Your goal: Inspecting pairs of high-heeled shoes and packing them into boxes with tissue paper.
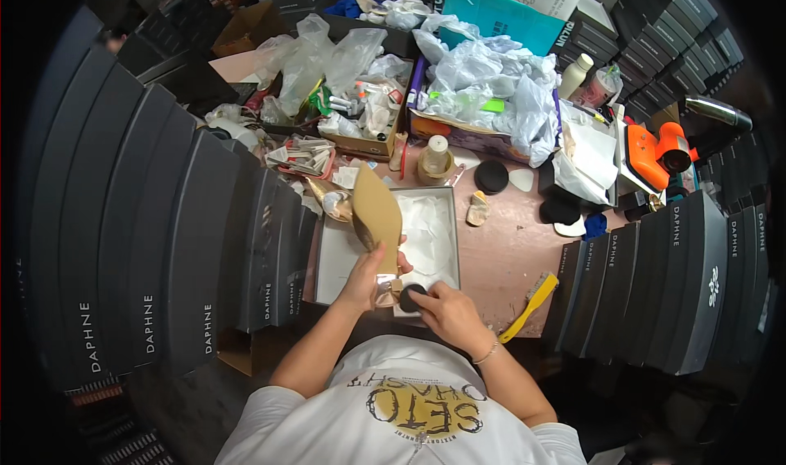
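Observation:
My left hand (366,278) is wrapped round a high-heeled shoe (377,211), its tan sole facing up and its toe pointing away from me. In my right hand (450,311) is a black round sponge pad (413,298), pinched at the near end of the shoe, close beside the heel (386,295). Whether the pad touches the heel I cannot tell. Beneath both lies an open shoebox (456,244) with white tissue paper (427,232) inside. A second shoe (329,201), gold-toned, rests at the box's far left corner, partly hidden by the held one.
Stacked dark shoeboxes (176,252) wall the left side, and more boxes (647,277) the right. A yellow-handled brush (528,311) lies at the right. Farther back are another round black pad (491,177), a bottle (435,160), bins of plastic bags (491,72) and an orange tool (655,155).

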{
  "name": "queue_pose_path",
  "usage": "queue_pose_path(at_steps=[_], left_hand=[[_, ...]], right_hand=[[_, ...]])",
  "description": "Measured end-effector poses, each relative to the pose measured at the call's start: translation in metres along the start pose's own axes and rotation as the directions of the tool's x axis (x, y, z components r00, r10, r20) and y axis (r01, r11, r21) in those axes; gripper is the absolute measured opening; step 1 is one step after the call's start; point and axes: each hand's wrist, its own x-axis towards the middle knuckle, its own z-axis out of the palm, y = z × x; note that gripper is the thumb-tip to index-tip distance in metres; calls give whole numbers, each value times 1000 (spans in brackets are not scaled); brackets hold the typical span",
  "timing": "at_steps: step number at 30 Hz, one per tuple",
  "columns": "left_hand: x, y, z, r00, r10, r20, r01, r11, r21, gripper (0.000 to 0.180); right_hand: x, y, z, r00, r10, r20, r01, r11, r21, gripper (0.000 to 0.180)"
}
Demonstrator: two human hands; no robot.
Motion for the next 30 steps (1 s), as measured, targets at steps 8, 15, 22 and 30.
queue_pose_path(at_steps=[8, 15, 22, 30], left_hand=[[17, -46, -66, 745, 186, -640, 56, 939, 339, 29], [89, -39, -160, 829, -76, -554, -117, 945, -305, 30], [44, -2, -101, 951, -198, -239, 13, 796, -606, 29], [5, 8, -38, 997, -55, 45, 71, 710, -701, 41]], right_hand=[[-30, 30, -18, 918, 347, -191, -305, 927, 220, 38], [-13, -4, 5, 964, 251, -84, -227, 947, 226, 42], [-20, 7, 7, 923, 371, -105, -298, 860, 414, 41], [35, -61, 37, 945, -184, -269, 195, 981, 14, 46]])
